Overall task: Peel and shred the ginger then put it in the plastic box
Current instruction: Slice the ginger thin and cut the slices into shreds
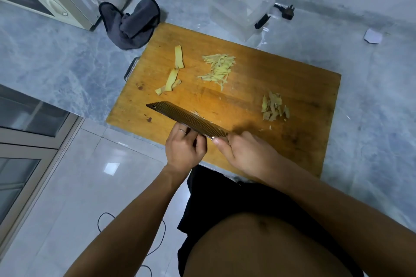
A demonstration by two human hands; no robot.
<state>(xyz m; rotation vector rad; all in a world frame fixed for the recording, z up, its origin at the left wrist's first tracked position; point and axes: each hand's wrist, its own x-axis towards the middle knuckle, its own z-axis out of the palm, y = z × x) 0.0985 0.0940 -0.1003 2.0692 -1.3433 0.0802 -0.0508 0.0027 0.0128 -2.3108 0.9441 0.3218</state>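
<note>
You are working at a wooden cutting board (281, 96) that is lying on the marble counter (56, 56), its near edge overhanging or meeting the counter lip just in front of you. Beyond the board's far edge the clear plastic box (242, 8) is standing open and, as far as can be seen, is holding no ginger yet. A grey cloth (135, 24) is lying off the far-left corner, apart from the box, so the path from board to box looks unobstructed.

Progress, judged: peeling and shredding look done or close to it; transfer is not begun. The shredded ginger (218, 68) is sitting mid-board in a loose heap. Left of it, long peel strips (174, 72) are lying apart; right of it, a smaller pile of scraps (274, 107) is lying near the right side.

The cleaver (189, 119) is tilting low over the near part of the board. Your right hand (247, 153) is gripping its handle. Your left hand (185, 148), fingers curled, is touching the blade's spine side; whether it is pinching or wiping, I cannot tell.

Open board is remaining between blade and shreds for scooping.
</note>
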